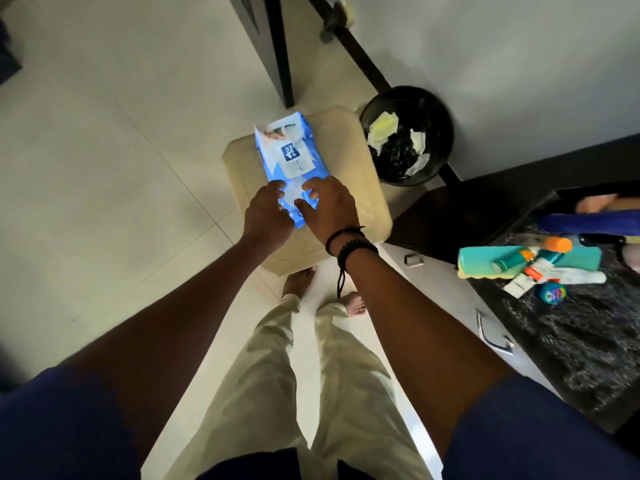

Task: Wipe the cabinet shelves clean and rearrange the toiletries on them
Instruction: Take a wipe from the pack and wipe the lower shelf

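Observation:
A blue and white pack of wet wipes (290,152) lies on a beige stool (349,150) in the middle of the head view. My left hand (265,214) grips the near left end of the pack. My right hand (329,206), with dark bracelets at the wrist, rests its fingers on the near right end, over the pack's flap. A pile of toiletries (530,263) lies on the dark speckled counter (581,337) at the right: a teal box, tubes, an orange-capped bottle and a small round blue tin.
A black waste bin (440,133) holding crumpled used wipes stands just right of the stool, against the wall. A dark door edge (277,53) rises behind the stool. White drawer fronts with metal handles (491,337) run below the counter. My bare feet stand on pale floor tiles.

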Demonstrator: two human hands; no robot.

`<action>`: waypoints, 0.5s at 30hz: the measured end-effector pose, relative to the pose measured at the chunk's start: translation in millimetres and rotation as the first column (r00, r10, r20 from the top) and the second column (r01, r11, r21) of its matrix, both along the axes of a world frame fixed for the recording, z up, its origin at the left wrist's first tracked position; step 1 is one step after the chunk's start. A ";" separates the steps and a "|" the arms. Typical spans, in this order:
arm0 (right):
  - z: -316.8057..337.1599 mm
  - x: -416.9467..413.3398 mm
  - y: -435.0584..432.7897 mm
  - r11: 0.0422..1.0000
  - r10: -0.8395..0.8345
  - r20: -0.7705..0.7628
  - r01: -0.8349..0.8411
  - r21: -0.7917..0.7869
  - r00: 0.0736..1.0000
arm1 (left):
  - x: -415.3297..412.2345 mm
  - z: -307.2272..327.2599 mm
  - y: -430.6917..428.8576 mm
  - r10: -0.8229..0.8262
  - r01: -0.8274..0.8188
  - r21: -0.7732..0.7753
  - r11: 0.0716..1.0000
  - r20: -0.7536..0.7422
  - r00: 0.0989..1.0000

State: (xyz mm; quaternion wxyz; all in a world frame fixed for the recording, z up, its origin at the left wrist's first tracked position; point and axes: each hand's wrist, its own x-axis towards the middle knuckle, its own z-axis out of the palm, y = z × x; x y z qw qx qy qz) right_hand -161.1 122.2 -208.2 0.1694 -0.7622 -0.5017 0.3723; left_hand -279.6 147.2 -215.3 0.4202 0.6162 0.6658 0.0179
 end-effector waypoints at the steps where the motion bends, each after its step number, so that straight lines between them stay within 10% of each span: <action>1: -2.5 -2.8 2.2 1.000 0.011 0.013 -0.011 -0.007 1.000 | 0.6 -0.7 -1.5 0.010 -0.010 -0.015 1.000 0.018 1.000; 15: -44.7 -24.6 29.4 0.994 0.097 0.382 -0.072 -0.080 0.919 | 3.0 -11.6 -3.8 0.086 -0.080 -0.044 0.996 0.148 0.985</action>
